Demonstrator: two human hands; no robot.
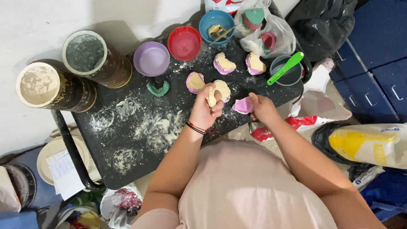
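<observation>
My left hand [205, 111] is closed around a pale yellow plaster cast [211, 96] above the black tabletop [140, 140]. My right hand [263, 108] grips a pink mould [243, 105] at the table's near edge. Just beyond the hands lie several more pink moulds filled with yellow plaster, one [195, 81] left of the cast, one [223, 63] farther back and one [255, 62] to its right. A green mould piece [158, 89] lies alone to the left.
At the back stand a purple bowl [151, 58], a red bowl [184, 43], a blue bowl [216, 24] and a grey cup with a green spatula [285, 68]. Two powder-filled canisters [91, 55] stand left. Plastic bags [271, 36] sit behind; sacks [369, 144] lie on the right floor.
</observation>
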